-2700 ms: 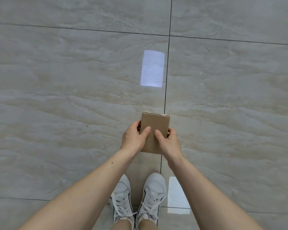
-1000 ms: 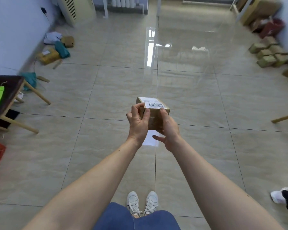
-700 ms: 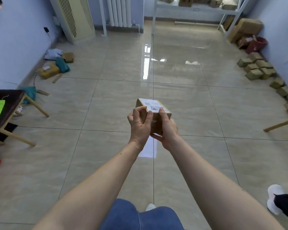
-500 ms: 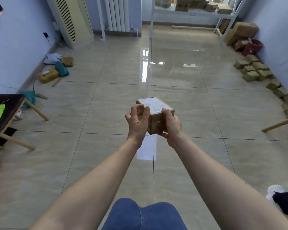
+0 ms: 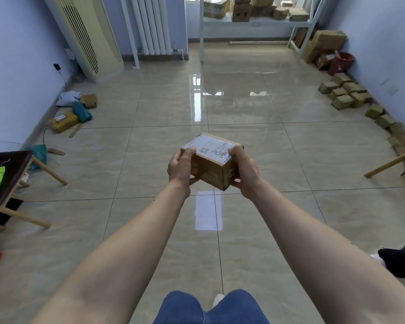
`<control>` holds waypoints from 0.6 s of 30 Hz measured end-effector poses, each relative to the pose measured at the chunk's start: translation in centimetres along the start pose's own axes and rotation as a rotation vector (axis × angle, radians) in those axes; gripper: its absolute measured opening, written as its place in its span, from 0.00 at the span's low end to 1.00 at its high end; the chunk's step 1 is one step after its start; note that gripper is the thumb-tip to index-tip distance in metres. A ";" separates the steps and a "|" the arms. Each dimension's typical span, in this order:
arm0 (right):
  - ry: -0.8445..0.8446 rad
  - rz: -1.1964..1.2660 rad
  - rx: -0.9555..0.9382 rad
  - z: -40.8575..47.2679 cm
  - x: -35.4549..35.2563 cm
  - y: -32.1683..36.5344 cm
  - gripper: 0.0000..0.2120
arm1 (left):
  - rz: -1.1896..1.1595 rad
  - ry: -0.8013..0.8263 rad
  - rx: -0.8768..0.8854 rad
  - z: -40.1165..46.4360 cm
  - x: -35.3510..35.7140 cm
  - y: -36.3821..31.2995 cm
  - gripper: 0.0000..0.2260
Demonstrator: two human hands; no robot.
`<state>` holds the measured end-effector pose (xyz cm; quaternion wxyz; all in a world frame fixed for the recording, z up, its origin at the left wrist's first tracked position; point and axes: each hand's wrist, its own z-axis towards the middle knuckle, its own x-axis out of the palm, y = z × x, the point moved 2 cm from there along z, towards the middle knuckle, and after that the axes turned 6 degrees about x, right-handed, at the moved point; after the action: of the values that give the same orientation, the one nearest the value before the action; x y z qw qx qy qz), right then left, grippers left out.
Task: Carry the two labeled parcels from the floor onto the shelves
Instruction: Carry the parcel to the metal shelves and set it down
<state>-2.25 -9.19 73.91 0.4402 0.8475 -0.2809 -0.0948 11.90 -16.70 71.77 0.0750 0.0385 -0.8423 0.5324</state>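
Observation:
A small brown cardboard parcel (image 5: 214,168) with a white printed label on top is held out in front of me at chest height. My left hand (image 5: 180,168) grips its left side and my right hand (image 5: 244,170) grips its right side, thumbs on the label. At the far end of the room stands a white metal shelf (image 5: 255,24) that carries several cardboard boxes. A yellow padded parcel with a label (image 5: 62,122) lies on the floor by the left wall.
Several small cardboard boxes (image 5: 344,94) line the right wall, with bigger cartons and a red bucket (image 5: 340,63) beyond. A wooden table (image 5: 7,181) stands at the left. Another person's foot (image 5: 398,258) shows at the lower right. A white radiator (image 5: 150,26) is at the back.
My view rose from the floor at my feet to the room ahead. The parcel was turned in both hands so its label faces up, and the shelf came into view.

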 end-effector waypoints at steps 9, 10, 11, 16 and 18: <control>-0.086 0.040 0.044 0.4 0.4 -0.6 0.40 | -0.053 -0.222 0.082 -0.9 1.1 0.0 0.22; -0.081 0.041 0.049 0.4 0.6 -0.5 0.40 | -0.068 -0.215 0.076 -1.0 1.3 0.1 0.22; -0.080 0.042 0.050 0.4 0.7 -0.3 0.39 | -0.077 -0.207 0.070 -1.1 1.5 0.1 0.23; -0.131 0.079 0.003 1.2 0.2 0.9 0.28 | -0.111 -0.212 0.017 -1.4 2.4 -0.1 0.21; -0.153 0.076 -0.014 1.8 -0.4 1.7 0.24 | -0.074 -0.220 -0.013 -1.2 2.6 -0.3 0.23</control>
<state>-3.98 -11.01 74.17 0.4266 0.8235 -0.3451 -0.1442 9.45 -15.75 73.00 0.0020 0.1274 -0.8468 0.5165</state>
